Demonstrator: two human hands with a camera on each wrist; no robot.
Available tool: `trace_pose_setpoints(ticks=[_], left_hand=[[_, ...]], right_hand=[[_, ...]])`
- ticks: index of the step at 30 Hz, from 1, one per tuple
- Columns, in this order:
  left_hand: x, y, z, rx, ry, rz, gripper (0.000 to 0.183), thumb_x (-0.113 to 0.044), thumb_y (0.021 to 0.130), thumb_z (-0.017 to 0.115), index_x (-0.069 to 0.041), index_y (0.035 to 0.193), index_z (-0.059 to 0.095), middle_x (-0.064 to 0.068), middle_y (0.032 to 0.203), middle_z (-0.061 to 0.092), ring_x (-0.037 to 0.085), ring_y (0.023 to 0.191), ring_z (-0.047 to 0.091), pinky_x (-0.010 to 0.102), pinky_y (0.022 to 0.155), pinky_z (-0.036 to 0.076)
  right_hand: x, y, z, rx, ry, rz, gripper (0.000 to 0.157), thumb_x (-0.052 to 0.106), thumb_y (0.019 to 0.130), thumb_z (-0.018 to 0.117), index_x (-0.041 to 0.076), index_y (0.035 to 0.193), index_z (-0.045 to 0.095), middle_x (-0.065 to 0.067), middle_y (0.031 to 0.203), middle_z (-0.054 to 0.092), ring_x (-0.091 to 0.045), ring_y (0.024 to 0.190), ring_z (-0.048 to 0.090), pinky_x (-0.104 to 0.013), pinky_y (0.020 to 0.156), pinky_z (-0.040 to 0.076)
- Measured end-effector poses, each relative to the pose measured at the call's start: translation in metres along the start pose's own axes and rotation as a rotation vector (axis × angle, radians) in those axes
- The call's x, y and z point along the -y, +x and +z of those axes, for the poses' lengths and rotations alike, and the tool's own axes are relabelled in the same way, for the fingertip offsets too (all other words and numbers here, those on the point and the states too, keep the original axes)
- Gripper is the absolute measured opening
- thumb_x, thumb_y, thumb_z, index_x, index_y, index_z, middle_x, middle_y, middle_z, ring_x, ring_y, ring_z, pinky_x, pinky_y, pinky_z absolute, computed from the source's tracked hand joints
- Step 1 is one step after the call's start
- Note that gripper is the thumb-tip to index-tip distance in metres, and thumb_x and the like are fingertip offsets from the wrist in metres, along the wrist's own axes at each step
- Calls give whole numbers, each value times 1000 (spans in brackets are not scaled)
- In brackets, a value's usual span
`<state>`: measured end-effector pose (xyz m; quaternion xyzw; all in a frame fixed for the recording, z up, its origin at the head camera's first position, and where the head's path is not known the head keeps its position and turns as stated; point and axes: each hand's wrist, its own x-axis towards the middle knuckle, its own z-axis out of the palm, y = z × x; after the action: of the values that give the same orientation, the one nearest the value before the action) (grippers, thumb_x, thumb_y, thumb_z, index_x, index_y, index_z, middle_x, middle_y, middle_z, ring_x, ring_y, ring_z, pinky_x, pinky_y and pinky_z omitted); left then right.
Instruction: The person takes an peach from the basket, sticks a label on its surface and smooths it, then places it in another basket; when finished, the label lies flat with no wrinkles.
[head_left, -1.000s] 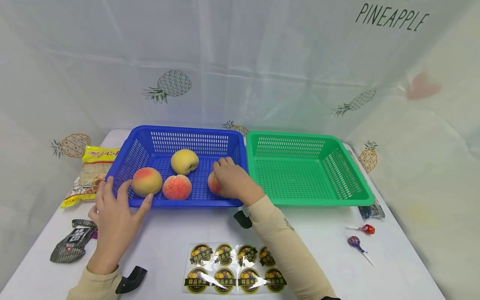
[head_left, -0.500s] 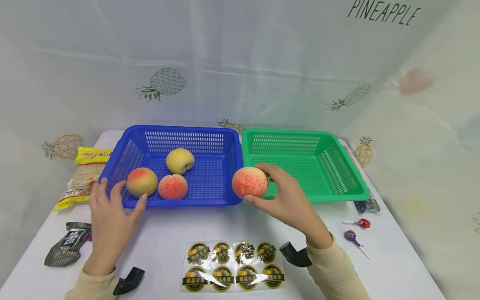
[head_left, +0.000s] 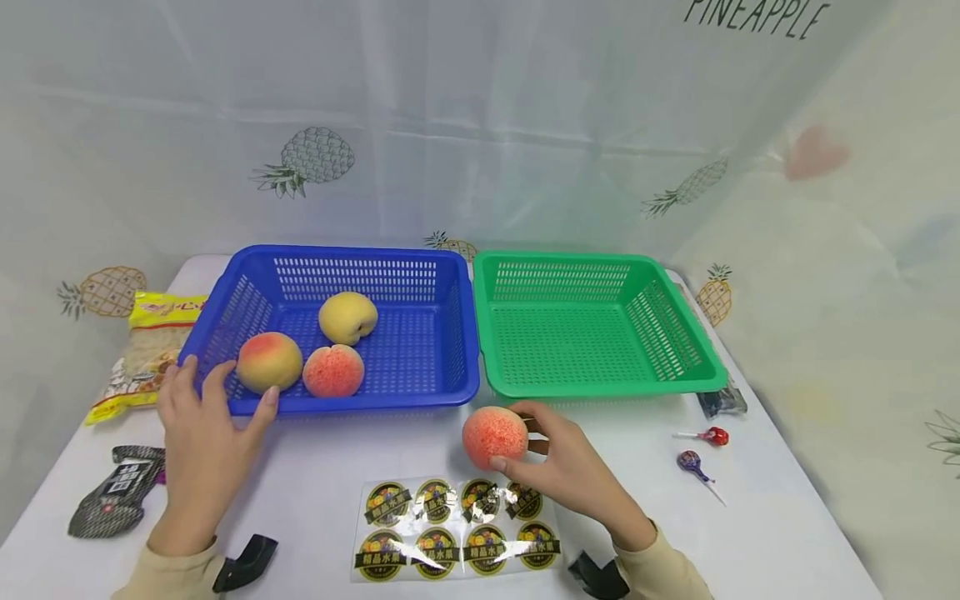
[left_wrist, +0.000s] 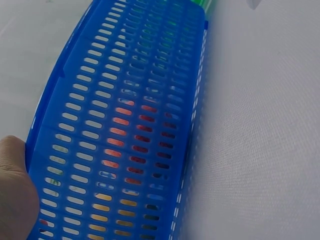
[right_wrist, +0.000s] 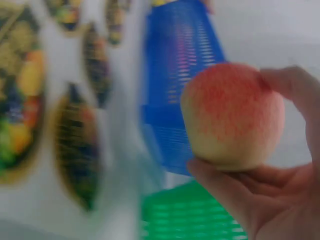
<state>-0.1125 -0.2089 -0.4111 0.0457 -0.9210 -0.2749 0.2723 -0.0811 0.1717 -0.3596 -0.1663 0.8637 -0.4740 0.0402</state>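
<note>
In the head view my right hand (head_left: 558,458) holds a red-flecked peach (head_left: 495,437) between thumb and fingers, in front of the gap between the baskets. The right wrist view shows this peach (right_wrist: 232,117) up close, red above and pale yellow below. My left hand (head_left: 206,442) rests at the front left corner of the blue basket (head_left: 322,406), fingers spread over its rim. Inside the basket lie a yellow-red peach (head_left: 268,362) near that hand, a pink-red peach (head_left: 333,371) and a yellow peach (head_left: 347,317). The left wrist view shows the basket's slotted wall (left_wrist: 115,120).
A green basket (head_left: 600,388) stands right of the blue one. A sheet of round fruit stickers (head_left: 457,533) lies in front. Two lollipops (head_left: 716,436) are at the right; a yellow food bag (head_left: 153,342) and a dark patterned packet (head_left: 116,492) sit at the left.
My right hand has lifted the peach out of the blue basket and brought it right, then lower toward the sticker sheet. My left hand has stayed at the basket's corner.
</note>
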Motion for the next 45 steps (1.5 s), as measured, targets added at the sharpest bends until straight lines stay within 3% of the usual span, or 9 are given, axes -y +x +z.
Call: trace_pose_setpoints(ticks=[6, 12, 17, 20, 25, 28, 32, 39, 45], left_hand=[[-2, 2, 2, 6, 21, -2, 65, -40, 78, 62, 4, 122, 44, 27, 139, 20, 39, 132, 7, 65, 96, 16], [-5, -1, -4, 53, 3, -14, 71, -40, 78, 63, 1, 129, 36, 26, 141, 15, 40, 132, 4, 67, 95, 15], [-20, -22, -17, 31, -61, -140, 81, -37, 75, 68, -2, 134, 26, 20, 141, 11, 36, 130, 5, 61, 96, 15], [-37, -44, -21, 45, -46, -248, 73, -37, 76, 66, 0, 130, 31, 22, 134, 18, 37, 123, 13, 56, 92, 19], [-64, -74, -18, 217, 3, -363, 61, -44, 82, 57, 3, 119, 45, 25, 119, 30, 39, 111, 24, 52, 85, 25], [-70, -90, -9, 440, 75, -381, 67, -59, 82, 45, 1, 111, 53, 21, 110, 40, 37, 104, 37, 50, 85, 33], [-72, -106, 6, 704, 144, -359, 79, -73, 76, 33, -2, 102, 58, 11, 92, 49, 24, 80, 49, 40, 67, 44], [-86, -118, 20, 648, -4, -362, 55, -63, 77, 48, -12, 90, 62, -2, 82, 51, 11, 70, 45, 26, 58, 38], [-87, -118, 23, 700, -215, -513, 52, -63, 75, 52, -14, 92, 59, -5, 74, 56, 7, 65, 48, 23, 56, 36]], right_hand=[[-44, 14, 24, -52, -35, 67, 57, 32, 71, 73, 12, 116, 47, -4, 113, 54, -15, 98, 57, -21, 77, 49], [-58, 17, 32, -49, -76, 40, 61, 40, 73, 70, 10, 120, 45, -3, 113, 55, -12, 98, 57, -21, 78, 48], [-58, 16, 28, 19, -82, 66, 62, 42, 76, 65, 6, 122, 42, -7, 112, 54, -14, 91, 60, -20, 73, 49], [-58, 16, 25, 47, -135, 76, 62, 46, 76, 63, 8, 121, 42, -4, 110, 54, -12, 92, 58, -23, 75, 49], [-59, 16, 23, 42, -208, 42, 60, 49, 76, 62, 11, 119, 44, 1, 108, 55, -8, 96, 54, -30, 80, 48], [-60, 15, 22, 40, -207, 19, 61, 49, 76, 62, 10, 120, 44, 0, 111, 54, -9, 101, 52, -33, 84, 46], [-60, 11, 17, 58, -211, 12, 69, 49, 77, 61, 8, 128, 39, -2, 120, 50, -14, 111, 48, -38, 89, 43], [-63, 5, 12, 74, -177, 47, 65, 47, 78, 61, 12, 128, 41, 1, 116, 52, -13, 104, 50, -31, 75, 48], [-63, 3, 14, 82, -123, 94, 55, 43, 78, 63, 14, 120, 43, 2, 101, 56, -14, 87, 56, -22, 66, 48]])
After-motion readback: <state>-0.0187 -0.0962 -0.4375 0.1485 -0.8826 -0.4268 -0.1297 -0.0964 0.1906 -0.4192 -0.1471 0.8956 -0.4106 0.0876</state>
